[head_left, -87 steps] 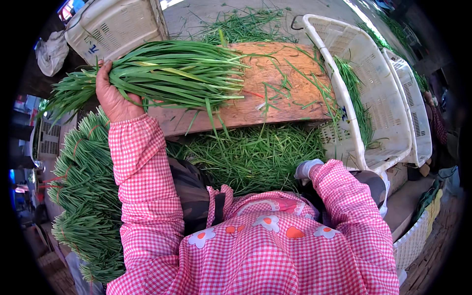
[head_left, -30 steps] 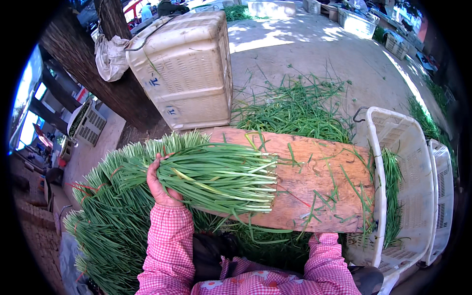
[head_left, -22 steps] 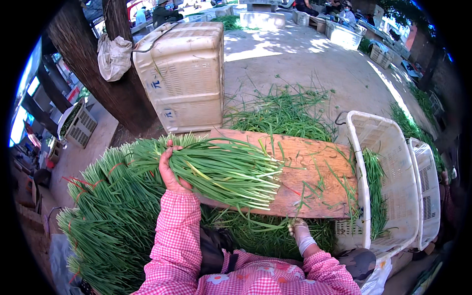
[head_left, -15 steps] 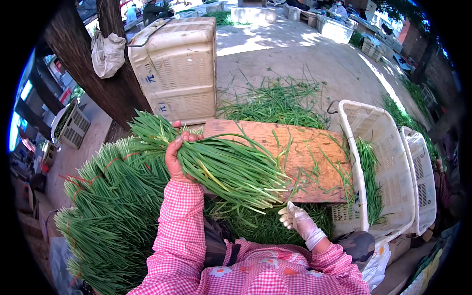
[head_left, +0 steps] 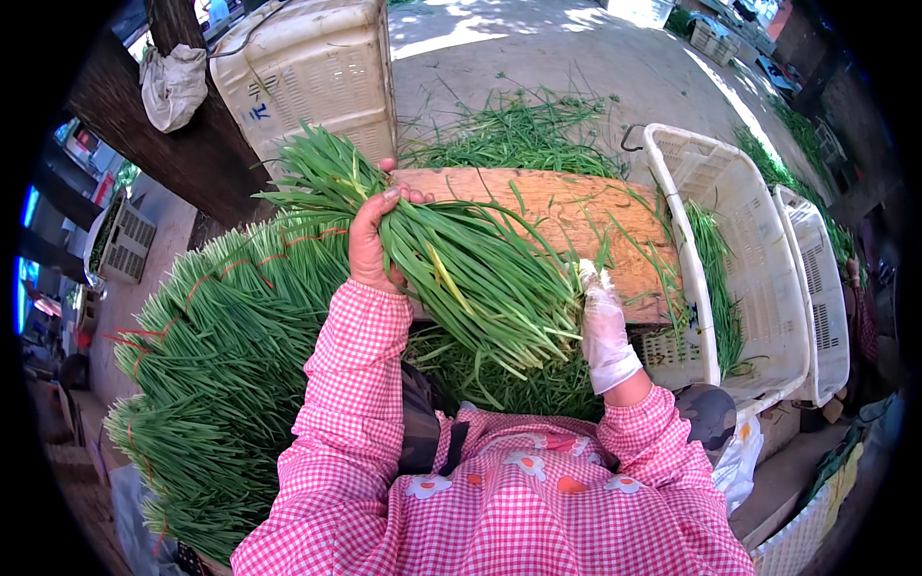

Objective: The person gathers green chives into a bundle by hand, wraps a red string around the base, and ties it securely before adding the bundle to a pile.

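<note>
My left hand (head_left: 373, 238) grips a thick bunch of long green chives (head_left: 461, 264) around its middle, holding it slanted over the near edge of a wooden board (head_left: 567, 206). The bunch's cut ends point down toward me. My right hand (head_left: 602, 322), in a thin white glove, is raised with fingers together against the lower right side of the bunch, touching its ends. Loose chive blades lie scattered on the board.
A big heap of tied chive bundles (head_left: 221, 365) lies at my left. Loose trimmings (head_left: 519, 130) cover the ground behind the board. White plastic crates (head_left: 740, 250) stand at the right, one holding chives. An upturned crate (head_left: 307, 77) and a tree trunk (head_left: 192, 125) are at the back left.
My left hand has lifted the bunch off the board and tilted it toward me. My right hand has come up from below and reached the bunch's lower end.
</note>
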{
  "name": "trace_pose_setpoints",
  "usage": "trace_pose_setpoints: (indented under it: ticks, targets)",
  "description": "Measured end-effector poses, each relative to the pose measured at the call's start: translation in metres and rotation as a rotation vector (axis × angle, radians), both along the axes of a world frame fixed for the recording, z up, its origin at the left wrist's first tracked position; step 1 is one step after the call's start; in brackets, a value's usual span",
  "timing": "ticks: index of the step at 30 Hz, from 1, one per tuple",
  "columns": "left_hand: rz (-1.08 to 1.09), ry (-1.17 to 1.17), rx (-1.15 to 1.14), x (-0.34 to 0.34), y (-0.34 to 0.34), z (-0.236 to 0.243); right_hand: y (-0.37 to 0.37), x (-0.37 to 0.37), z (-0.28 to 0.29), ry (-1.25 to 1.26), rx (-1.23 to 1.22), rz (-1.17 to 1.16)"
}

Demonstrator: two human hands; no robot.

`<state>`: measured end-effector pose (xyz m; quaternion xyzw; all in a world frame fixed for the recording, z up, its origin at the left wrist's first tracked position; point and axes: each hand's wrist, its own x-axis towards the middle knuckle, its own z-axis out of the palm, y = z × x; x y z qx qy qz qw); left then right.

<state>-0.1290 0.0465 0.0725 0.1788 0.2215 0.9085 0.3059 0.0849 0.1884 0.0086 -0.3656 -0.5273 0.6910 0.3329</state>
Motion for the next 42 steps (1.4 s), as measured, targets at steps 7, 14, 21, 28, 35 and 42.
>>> trace_pose_setpoints:
  ticks: [7,14,21,28,35,42]
  targets:
    - [0.228,-0.315,-0.085,-0.032,0.006,-0.017,0.078,0.086,-0.066,0.337,-0.415,0.288]
    - [0.169,-0.406,-0.192,-0.023,0.017,-0.017,-0.025,0.050,0.008,0.365,-0.690,0.658]
    - [0.153,-0.369,-0.127,-0.024,0.021,-0.021,-0.036,0.007,0.004,0.478,-1.046,0.911]
    - [0.187,-0.392,-0.164,-0.030,0.007,-0.016,-0.041,0.094,0.072,0.083,-0.533,0.886]
    - [0.230,-0.401,-0.174,-0.041,0.013,-0.023,0.002,0.103,0.081,-0.281,0.271,0.430]
    - [0.021,-0.318,-0.095,-0.018,0.021,-0.010,-0.040,0.011,0.066,0.031,0.864,0.367]
